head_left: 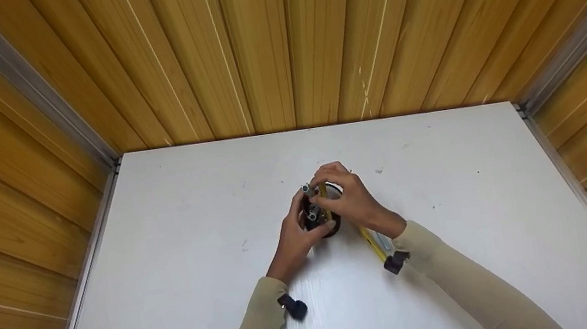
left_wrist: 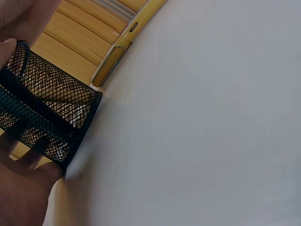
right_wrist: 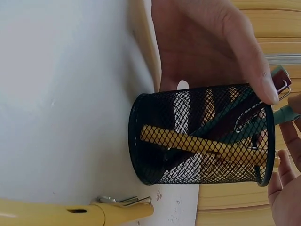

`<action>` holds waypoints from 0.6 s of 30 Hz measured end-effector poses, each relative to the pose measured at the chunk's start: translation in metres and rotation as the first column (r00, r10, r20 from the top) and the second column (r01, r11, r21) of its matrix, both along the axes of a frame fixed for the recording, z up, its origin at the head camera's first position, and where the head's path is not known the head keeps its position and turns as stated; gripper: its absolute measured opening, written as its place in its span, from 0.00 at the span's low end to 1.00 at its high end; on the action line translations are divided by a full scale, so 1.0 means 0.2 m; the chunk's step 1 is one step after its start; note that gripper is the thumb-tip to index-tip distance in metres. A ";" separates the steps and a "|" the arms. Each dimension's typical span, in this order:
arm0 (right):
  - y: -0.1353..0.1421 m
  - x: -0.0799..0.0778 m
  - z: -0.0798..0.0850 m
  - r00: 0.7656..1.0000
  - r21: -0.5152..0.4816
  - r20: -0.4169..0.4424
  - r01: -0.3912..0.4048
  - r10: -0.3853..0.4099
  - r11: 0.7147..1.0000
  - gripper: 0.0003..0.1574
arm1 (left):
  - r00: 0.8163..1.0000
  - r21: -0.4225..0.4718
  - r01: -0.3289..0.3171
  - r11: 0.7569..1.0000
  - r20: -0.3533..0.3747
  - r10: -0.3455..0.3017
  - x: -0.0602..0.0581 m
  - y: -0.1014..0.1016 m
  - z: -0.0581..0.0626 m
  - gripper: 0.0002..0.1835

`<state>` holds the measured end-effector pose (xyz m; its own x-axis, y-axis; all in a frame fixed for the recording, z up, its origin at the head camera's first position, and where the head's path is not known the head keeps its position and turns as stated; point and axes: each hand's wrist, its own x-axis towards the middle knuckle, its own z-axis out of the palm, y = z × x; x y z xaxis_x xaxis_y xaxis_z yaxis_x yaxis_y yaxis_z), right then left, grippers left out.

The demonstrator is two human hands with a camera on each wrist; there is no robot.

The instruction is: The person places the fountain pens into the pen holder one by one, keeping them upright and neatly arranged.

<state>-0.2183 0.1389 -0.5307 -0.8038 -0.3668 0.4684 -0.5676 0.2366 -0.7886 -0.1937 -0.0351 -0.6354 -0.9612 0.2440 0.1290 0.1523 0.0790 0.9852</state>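
Note:
My left hand (head_left: 295, 243) grips a black mesh pen cup (right_wrist: 197, 136), its thumb on the rim and its fingers round the side. The cup stands upright on the white table. Inside lean a yellow pen (right_wrist: 188, 142), teal pens and a dark red pen (right_wrist: 230, 120) with a wire clip. At the cup's mouth my right hand (head_left: 355, 199) pinches the upper end of a pen. In the right wrist view its fingers surround a teal pen end (right_wrist: 283, 114), beside the yellow one. Part of the grip is hidden.
Another yellow pen (right_wrist: 51, 214) with a metal clip lies on the white table (head_left: 185, 299), right of the cup and near my right wrist. Wood-patterned panels (head_left: 263, 45) wall in the table at the back and sides. Each sleeve carries a small black wrist camera (head_left: 294, 307).

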 end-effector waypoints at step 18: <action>0.18 0.05 0.02 0.996 -0.004 0.048 0.081 -0.080 0.997 0.14 | 1.000 -0.004 -0.009 1.000 0.005 0.009 0.00 0.01 0.01 0.50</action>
